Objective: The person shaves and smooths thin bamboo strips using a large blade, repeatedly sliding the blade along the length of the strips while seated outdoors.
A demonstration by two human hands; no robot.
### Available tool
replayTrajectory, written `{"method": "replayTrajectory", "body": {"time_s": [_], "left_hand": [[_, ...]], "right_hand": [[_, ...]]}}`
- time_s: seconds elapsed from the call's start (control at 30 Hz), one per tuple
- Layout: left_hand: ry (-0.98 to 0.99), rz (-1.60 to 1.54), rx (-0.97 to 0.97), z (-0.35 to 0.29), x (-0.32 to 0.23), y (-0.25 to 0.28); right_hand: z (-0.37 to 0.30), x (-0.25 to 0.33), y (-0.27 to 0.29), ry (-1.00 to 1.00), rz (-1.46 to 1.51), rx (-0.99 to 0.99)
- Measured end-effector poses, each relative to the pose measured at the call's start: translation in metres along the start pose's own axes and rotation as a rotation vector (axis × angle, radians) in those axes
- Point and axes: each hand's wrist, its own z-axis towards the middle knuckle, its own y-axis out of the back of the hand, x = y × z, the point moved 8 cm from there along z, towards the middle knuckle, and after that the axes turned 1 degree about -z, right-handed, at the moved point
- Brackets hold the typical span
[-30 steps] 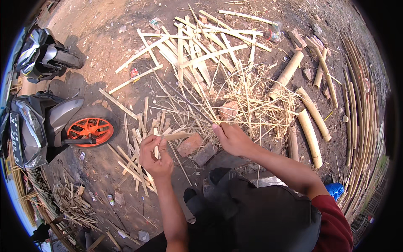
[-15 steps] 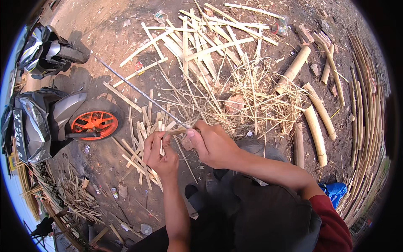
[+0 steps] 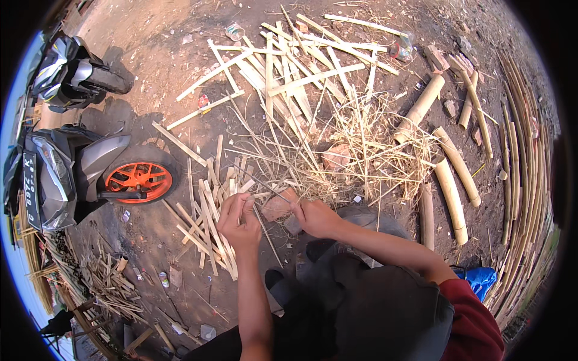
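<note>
My right hand (image 3: 320, 218) is closed round the near end of a thin dark rod (image 3: 260, 181), which slants up and left over the cut bamboo. I cannot tell whether the rod is a blade. To the left, my left hand (image 3: 241, 221) is pinched closed, with what looks like a pale bamboo strip at its fingertips, mostly hidden. The hands are apart. Between and below them, a reddish brick (image 3: 278, 206) lies on the ground. A pile of short split bamboo strips (image 3: 211, 207) lies just beyond and left of my left hand.
Long bamboo strips (image 3: 313, 78) and tangled shavings (image 3: 367, 144) spread ahead. Bamboo tubes (image 3: 450, 198) and long poles (image 3: 525, 156) lie to the right. A motorbike with an orange wheel (image 3: 139, 182) and another motorbike (image 3: 72, 75) stand left. A blue bag (image 3: 480, 281) sits near my right elbow.
My hands have moved apart, my right hand rightward and lower. The rod has come down and now looks much shorter. The bamboo strip that spanned my hands no longer shows between them.
</note>
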Motion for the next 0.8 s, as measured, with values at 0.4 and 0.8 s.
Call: {"method": "replayTrajectory", "body": {"time_s": [0.4, 0.8], "left_hand": [[-0.096, -0.022, 0.03, 0.023, -0.031, 0.015], [0.057, -0.092, -0.161, 0.0, 0.015, 0.03]], "right_hand": [[0.012, 0.058, 0.043, 0.047, 0.253, 0.079], [0.007, -0.015, -0.03, 0.085, 0.052, 0.005]]}}
